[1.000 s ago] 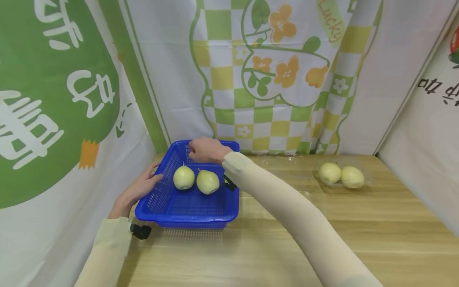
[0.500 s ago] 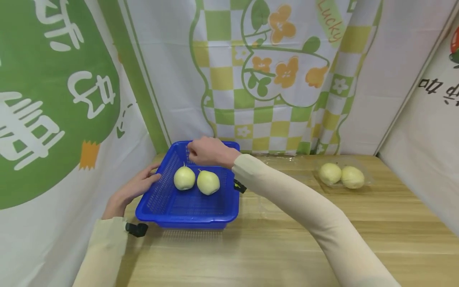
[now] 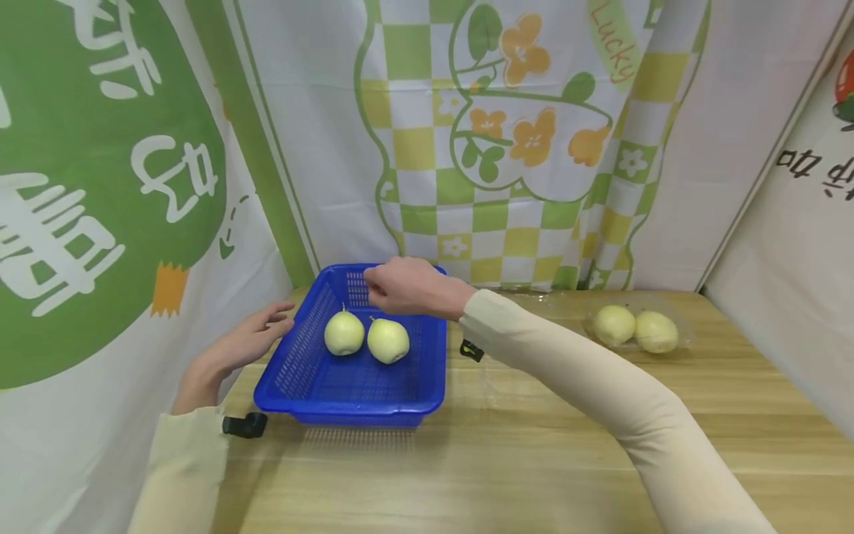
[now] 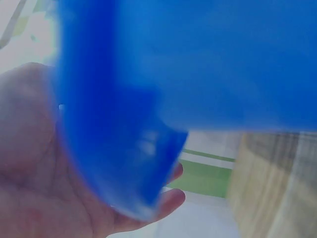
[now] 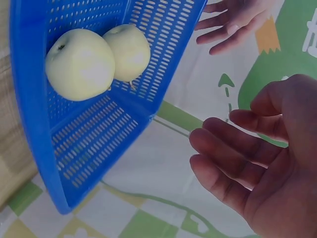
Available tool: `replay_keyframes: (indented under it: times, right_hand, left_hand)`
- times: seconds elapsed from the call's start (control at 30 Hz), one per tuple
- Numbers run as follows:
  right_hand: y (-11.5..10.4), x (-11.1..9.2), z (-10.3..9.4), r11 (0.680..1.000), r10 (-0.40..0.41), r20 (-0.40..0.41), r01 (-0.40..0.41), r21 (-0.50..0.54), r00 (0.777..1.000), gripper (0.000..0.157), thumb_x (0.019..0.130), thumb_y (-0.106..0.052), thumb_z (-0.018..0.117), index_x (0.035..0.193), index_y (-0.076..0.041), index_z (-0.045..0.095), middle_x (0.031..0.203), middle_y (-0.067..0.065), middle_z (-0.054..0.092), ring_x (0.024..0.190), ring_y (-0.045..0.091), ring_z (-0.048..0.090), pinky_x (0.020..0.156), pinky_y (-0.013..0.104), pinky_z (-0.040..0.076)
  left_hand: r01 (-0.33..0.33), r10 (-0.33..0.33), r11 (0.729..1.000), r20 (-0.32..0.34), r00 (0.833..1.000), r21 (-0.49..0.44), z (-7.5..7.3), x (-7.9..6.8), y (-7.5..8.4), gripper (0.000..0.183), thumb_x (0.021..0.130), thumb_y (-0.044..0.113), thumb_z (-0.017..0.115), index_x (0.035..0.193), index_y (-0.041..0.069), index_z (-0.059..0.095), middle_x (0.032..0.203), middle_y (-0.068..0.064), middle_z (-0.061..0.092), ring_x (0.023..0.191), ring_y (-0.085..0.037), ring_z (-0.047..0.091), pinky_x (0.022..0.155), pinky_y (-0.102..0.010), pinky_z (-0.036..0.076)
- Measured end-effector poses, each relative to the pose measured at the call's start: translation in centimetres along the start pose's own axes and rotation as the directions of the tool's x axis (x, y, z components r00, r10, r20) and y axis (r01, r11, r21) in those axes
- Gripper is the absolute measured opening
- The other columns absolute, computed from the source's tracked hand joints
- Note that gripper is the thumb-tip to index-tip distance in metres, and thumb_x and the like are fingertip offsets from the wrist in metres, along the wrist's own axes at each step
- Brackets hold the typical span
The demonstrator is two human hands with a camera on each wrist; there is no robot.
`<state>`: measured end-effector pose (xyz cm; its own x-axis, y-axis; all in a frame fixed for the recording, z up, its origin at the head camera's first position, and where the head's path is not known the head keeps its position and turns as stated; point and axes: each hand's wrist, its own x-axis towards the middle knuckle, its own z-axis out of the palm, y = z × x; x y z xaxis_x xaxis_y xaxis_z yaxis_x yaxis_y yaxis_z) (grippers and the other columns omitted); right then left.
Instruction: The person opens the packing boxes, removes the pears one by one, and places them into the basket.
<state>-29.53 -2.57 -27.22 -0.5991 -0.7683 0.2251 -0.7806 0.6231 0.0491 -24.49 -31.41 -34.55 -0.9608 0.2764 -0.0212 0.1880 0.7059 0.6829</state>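
A blue plastic basket [image 3: 350,408] with slotted sides stands on the table in the head view. Inside lie two pale yellow-green pears, the left pear [image 3: 344,333] and the right pear [image 3: 388,341], close together. My left hand [image 3: 240,343] is just left of the basket's left rim, its fingers relaxed and holding nothing. Over the basket's back right part is my right hand [image 3: 416,288]. In the right wrist view that hand's fingers [image 5: 233,148] are loosely bent, with nothing between them. The left wrist view is mostly filled by the blurred blue basket wall [image 4: 223,64].
On the right of the table, two more pears [image 3: 614,325] sit in clear plastic packaging [image 3: 684,337]. Other clear plastic [image 3: 534,298] lies near the back edge, hard to make out. Printed cloth [image 3: 480,222] hangs behind, and a green-and-white cloth [image 3: 167,245] at the left.
My left hand has moved left, off the basket's rim. My right hand has drifted rightward above the basket's back. The basket and pears look unmoved.
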Motion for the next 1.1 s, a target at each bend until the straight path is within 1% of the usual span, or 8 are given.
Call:
replay_keyframes:
  times: [0.23, 0.4, 0.57, 0.63, 0.73, 0.87, 1.0, 1.1]
  right_hand:
    - [1.3, -2.3, -2.0, 0.999, -0.016, 0.000, 0.016, 0.050, 1.000, 0.015, 0.089, -0.019, 0.046, 0.075, -0.020, 0.049, 0.061, -0.007, 0.047, 0.054, 0.009, 0.044, 0.046, 0.025, 0.038]
    - [2.5, -3.9, -3.0, 0.994, -0.017, -0.033, 0.020, 0.110, 0.999, 0.010, 0.090, -0.018, 0.046, 0.084, -0.019, 0.054, 0.062, -0.006, 0.050, 0.053, 0.008, 0.045, 0.046, 0.023, 0.038]
    - [4.1, -5.5, -3.1, 0.977, -0.026, -0.079, 0.042, 0.209, 0.997, 0.011, 0.089, -0.014, 0.047, 0.090, -0.015, 0.058, 0.064, -0.005, 0.053, 0.051, 0.007, 0.044, 0.048, 0.022, 0.039]
    - [4.8, -6.2, -3.0, 0.968, -0.020, -0.075, 0.038, 0.248, 0.997, 0.013, 0.090, -0.014, 0.046, 0.095, -0.015, 0.058, 0.068, -0.004, 0.056, 0.052, 0.007, 0.046, 0.050, 0.023, 0.040]
    - [5.7, -7.3, -3.3, 0.960, 0.012, -0.063, 0.007, 0.281, 0.998, 0.018, 0.091, -0.015, 0.046, 0.104, -0.013, 0.059, 0.081, -0.001, 0.064, 0.062, 0.008, 0.054, 0.058, 0.024, 0.046]
    - [7.0, -9.0, -4.0, 0.947, 0.082, -0.035, -0.067, 0.313, 0.996, 0.023, 0.094, -0.019, 0.044, 0.112, -0.014, 0.058, 0.092, 0.003, 0.068, 0.067, 0.009, 0.059, 0.064, 0.028, 0.048]
    - [8.3, -10.9, -4.6, 0.940, 0.143, -0.022, -0.129, 0.316, 0.990, 0.025, 0.095, -0.022, 0.042, 0.115, -0.016, 0.055, 0.093, 0.002, 0.068, 0.063, 0.010, 0.058, 0.063, 0.029, 0.047]
    - [9.1, -12.5, -4.9, 0.929, 0.194, -0.013, -0.179, 0.322, 0.981, 0.026, 0.095, -0.025, 0.041, 0.116, -0.019, 0.055, 0.095, 0.000, 0.067, 0.069, 0.009, 0.060, 0.064, 0.029, 0.047]
  left_hand:
    - [-0.071, 0.072, 0.993, -0.006, 0.997, 0.097, -0.2, -0.8, 2.4, 0.061, 0.099, 0.045, 0.033, 0.141, 0.001, 0.031, 0.140, -0.026, 0.038, 0.125, -0.045, 0.037, 0.095, -0.059, 0.035]
    - [-0.115, 0.120, 0.982, -0.023, 0.993, 0.148, -0.6, -1.6, 4.1, 0.057, 0.099, 0.043, 0.033, 0.141, 0.004, 0.034, 0.140, -0.021, 0.040, 0.125, -0.042, 0.039, 0.096, -0.058, 0.035]
    - [-0.157, 0.166, 0.969, -0.032, 0.986, 0.190, -0.2, -2.1, 6.0, 0.053, 0.099, 0.041, 0.035, 0.138, 0.006, 0.039, 0.141, -0.018, 0.040, 0.127, -0.039, 0.038, 0.099, -0.056, 0.033]
    - [-0.193, 0.205, 0.958, -0.038, 0.978, 0.210, 0.2, -2.3, 6.9, 0.050, 0.099, 0.040, 0.036, 0.136, 0.006, 0.043, 0.140, -0.017, 0.042, 0.128, -0.037, 0.037, 0.100, -0.055, 0.032]
    - [-0.247, 0.263, 0.942, -0.042, 0.964, 0.229, 0.7, -2.8, 8.4, 0.046, 0.099, 0.038, 0.039, 0.133, 0.009, 0.047, 0.136, -0.012, 0.047, 0.129, -0.034, 0.038, 0.101, -0.052, 0.033]
    - [-0.299, 0.319, 0.924, -0.051, 0.946, 0.239, 1.3, -3.3, 10.3, 0.040, 0.098, 0.038, 0.041, 0.130, 0.016, 0.051, 0.131, -0.006, 0.052, 0.125, -0.028, 0.044, 0.098, -0.048, 0.036]
    - [-0.344, 0.372, 0.910, -0.090, 0.924, 0.232, 2.1, -3.6, 11.9, 0.034, 0.098, 0.037, 0.042, 0.126, 0.021, 0.055, 0.125, 0.001, 0.056, 0.113, -0.019, 0.052, 0.091, -0.042, 0.042]
    - [-0.383, 0.417, 0.895, -0.126, 0.900, 0.230, 2.8, -3.7, 13.1, 0.031, 0.098, 0.035, 0.044, 0.122, 0.023, 0.058, 0.118, 0.007, 0.059, 0.100, -0.013, 0.054, 0.083, -0.036, 0.044]
